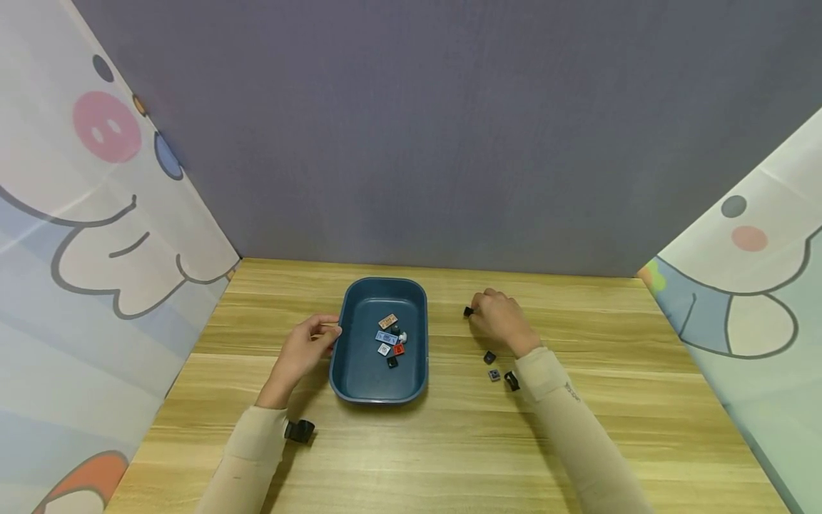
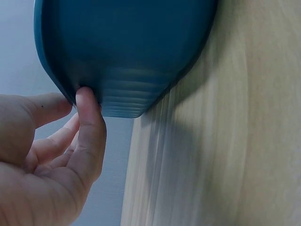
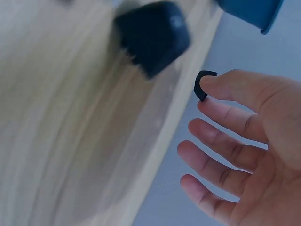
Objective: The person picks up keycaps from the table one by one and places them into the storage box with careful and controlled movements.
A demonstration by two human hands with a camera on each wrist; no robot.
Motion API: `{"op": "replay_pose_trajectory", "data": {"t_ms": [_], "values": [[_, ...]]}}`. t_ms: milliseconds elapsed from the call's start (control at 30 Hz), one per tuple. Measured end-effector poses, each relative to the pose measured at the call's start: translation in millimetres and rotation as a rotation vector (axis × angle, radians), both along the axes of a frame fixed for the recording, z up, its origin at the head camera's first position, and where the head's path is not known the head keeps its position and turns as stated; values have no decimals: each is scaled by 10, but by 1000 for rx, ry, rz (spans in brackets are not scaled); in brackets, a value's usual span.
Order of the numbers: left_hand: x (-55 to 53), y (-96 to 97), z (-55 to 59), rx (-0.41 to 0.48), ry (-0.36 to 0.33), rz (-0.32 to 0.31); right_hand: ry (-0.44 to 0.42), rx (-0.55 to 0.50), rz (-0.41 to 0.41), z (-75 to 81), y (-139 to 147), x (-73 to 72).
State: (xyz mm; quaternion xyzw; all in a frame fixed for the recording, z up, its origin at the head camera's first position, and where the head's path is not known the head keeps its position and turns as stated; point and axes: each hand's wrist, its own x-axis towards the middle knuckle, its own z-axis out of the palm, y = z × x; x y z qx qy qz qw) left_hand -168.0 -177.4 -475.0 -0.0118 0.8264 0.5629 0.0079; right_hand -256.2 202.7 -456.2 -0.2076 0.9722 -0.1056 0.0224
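A blue rectangular tray (image 1: 379, 397) stands on the table, and my left hand (image 1: 307, 348) pinches its left rim between thumb and fingers. In the left wrist view, a finger of the left hand (image 2: 56, 155) reaches over the tray's edge (image 2: 127, 94). To the right of the tray, my right hand (image 1: 502, 320) holds a small black keycap-like piece (image 1: 468, 312) at its fingertips. The right wrist view shows this piece (image 3: 199, 87) pinched between thumb and index finger, the other fingers of the right hand (image 3: 254, 141) spread loosely.
Several small pieces lie in the tray, among them an orange one (image 1: 388, 321), a blue one (image 1: 387, 337) and a red one (image 1: 399, 349). On the table near the right wrist lie a black piece (image 1: 489, 357) and a grey square piece (image 1: 494, 375). A grey wall (image 1: 424, 143) rises behind.
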Motion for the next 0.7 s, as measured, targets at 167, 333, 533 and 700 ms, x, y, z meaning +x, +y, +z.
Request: {"op": "replay_pose_trajectory", "data": {"t_ms": [167, 333, 533, 700], "values": [[-4, 2, -14, -4, 3, 3, 55, -14, 35, 91, -53, 88], [1, -3, -18, 0, 6, 2, 131, -21, 74, 207, -133, 191], [-1, -8, -20, 3, 8, 0, 216, 6, 120, 402, -269, 358], [-9, -11, -28, 6, 5, -1, 260, 22, 157, 486, -367, 456]]}}
